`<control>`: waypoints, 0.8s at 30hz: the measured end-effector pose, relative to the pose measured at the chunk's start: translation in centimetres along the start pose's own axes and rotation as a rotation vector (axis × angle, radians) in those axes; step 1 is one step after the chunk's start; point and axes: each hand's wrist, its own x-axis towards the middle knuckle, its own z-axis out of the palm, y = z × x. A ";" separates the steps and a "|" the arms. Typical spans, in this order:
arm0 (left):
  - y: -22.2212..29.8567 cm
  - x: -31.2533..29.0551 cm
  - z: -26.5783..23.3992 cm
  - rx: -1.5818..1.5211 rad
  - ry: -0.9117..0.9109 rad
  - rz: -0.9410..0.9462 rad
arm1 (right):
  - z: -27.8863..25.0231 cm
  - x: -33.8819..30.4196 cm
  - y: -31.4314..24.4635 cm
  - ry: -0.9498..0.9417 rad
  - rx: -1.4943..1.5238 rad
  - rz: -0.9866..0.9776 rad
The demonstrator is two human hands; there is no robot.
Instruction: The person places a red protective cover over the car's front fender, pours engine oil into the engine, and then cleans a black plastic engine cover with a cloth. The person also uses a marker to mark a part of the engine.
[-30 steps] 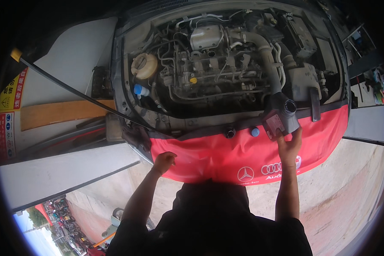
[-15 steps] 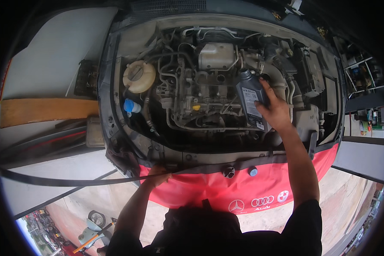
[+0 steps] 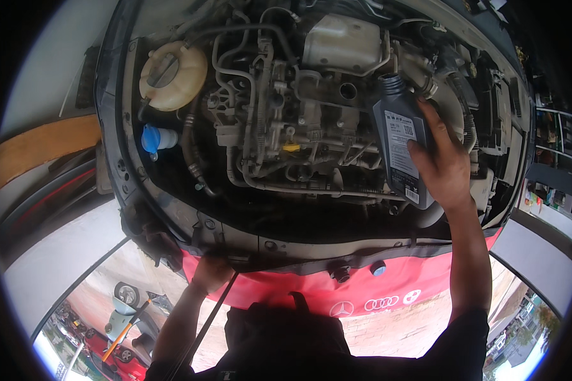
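My right hand (image 3: 446,162) is closed around a dark grey oil bottle (image 3: 397,152) with a pale label. The bottle's neck is uncapped and points away from me, over the engine (image 3: 318,120). Left of that neck is a round opening (image 3: 347,92) in the top of the engine. My left hand (image 3: 213,274) rests at the front edge of the engine bay, against the red cover (image 3: 273,289). Shadow hides its fingers. A black cap (image 3: 340,273) and a blue cap (image 3: 378,268) sit on the cover.
At the left of the bay are a cream reservoir (image 3: 173,76) and a blue-capped filler (image 3: 156,141). A yellow dipstick handle (image 3: 290,147) stands in the middle. A thin dark strap (image 3: 206,320) runs beside my left hand. A scooter (image 3: 124,314) stands at lower left.
The view has moved closer to the engine. My right hand still holds the bottle over it. The dark strap has swung from far left to below my left hand.
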 end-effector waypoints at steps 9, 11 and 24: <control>-0.4 -0.2 0.8 -0.092 0.089 -0.035 | 0.9 1.0 0.5 -0.184 0.020 0.062; 0.1 0.1 0.0 -0.076 0.048 -0.061 | 1.2 1.3 0.7 -0.207 0.027 0.085; 1.5 0.9 -0.4 -0.202 0.128 -0.097 | 1.3 2.4 0.4 -0.298 0.056 0.131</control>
